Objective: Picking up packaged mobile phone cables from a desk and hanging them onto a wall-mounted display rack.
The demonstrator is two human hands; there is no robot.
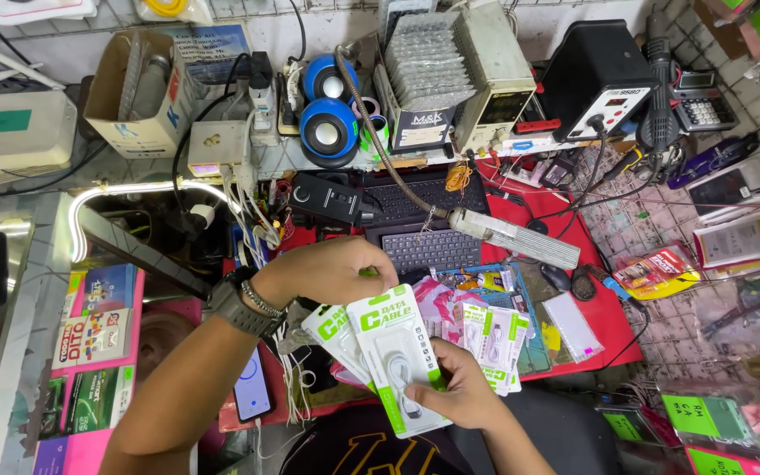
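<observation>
Head view, lower centre of frame: the right hand [461, 393] grips a fan of green-and-white cable packets [398, 356], while the left hand [332, 268] pinches the top of the front packet. Sorting seems underway; separating one packet needs a clean pinch.

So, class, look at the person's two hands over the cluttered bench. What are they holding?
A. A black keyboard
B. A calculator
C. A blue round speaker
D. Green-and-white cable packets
D: the right hand grips a fan of green-and-white cable packets from below, while the left hand pinches the top of the front one; the speakers, calculator and keyboard lie untouched further back.
</observation>
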